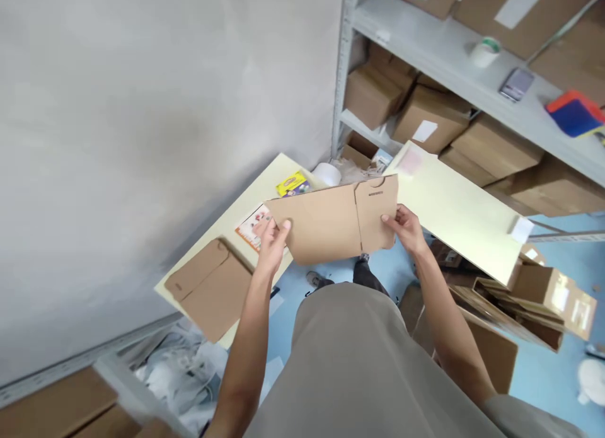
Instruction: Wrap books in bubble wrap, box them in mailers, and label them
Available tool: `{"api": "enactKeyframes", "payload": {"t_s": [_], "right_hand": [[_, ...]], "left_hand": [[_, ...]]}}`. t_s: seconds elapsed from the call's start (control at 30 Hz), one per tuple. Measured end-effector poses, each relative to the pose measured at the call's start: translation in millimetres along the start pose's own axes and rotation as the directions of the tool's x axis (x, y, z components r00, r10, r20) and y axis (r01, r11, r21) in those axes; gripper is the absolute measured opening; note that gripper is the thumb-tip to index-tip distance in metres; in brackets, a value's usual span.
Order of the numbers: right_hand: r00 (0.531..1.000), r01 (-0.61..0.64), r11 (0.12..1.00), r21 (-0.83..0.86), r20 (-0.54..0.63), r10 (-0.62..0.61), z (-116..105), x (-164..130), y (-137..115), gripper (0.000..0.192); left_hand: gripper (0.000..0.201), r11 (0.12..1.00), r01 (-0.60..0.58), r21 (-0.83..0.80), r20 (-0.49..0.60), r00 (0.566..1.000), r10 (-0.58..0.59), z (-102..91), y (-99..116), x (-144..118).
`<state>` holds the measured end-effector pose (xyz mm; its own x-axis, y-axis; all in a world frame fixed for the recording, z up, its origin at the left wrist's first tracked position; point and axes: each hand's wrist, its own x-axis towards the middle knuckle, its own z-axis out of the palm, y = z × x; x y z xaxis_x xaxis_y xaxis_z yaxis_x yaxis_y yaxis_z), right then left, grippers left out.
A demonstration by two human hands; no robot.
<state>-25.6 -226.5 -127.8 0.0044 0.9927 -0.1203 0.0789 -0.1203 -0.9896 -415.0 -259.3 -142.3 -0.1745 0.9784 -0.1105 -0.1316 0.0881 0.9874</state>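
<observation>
Head view: two hands (271,247) (409,229) grip one cardboard piece (326,227); one part-hidden sheet (212,290), seemingly alike, lies on a table (259,191).

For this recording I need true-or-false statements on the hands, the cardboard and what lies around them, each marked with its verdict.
1. The left hand grips a cardboard piece. True.
2. Nothing touches that piece's other end. False: the right hand grips it.
3. Another flat carton lies on the table. True.
4. Only cardboard lies on that table. False: a yellow-and-purple box lies there too.
5. A small grey device lies on the shelf. True.
</observation>
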Motion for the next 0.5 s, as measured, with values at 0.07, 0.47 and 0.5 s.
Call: {"api": "enactKeyframes", "payload": {"t_s": [0.07, 0.47, 0.5], "right_hand": [[0.996, 0.025, 1.0, 0.005, -0.09, -0.025, -40.1, -6.8, 9.6, 0.053], [0.927, 0.017, 0.997, -0.079, -0.371, -0.045, -272.8, -8.8, 71.0, 0.062], [0.918, 0.009, 0.997, -0.076, -0.394, -0.039, -288.2, -8.7, 75.2, 0.062]], "left_hand": [[0.07, 0.999, 0.014, 0.034, 0.101, 0.995, -0.017, 45.3, -5.8, 18.2], [0.085, 0.973, -0.051, 0.225, 0.373, 0.927, -0.037, 341.2, -39.6, 94.4], [0.085, 0.968, -0.058, 0.243, 0.382, 0.923, -0.04, 361.5, -42.4, 98.3]]}}
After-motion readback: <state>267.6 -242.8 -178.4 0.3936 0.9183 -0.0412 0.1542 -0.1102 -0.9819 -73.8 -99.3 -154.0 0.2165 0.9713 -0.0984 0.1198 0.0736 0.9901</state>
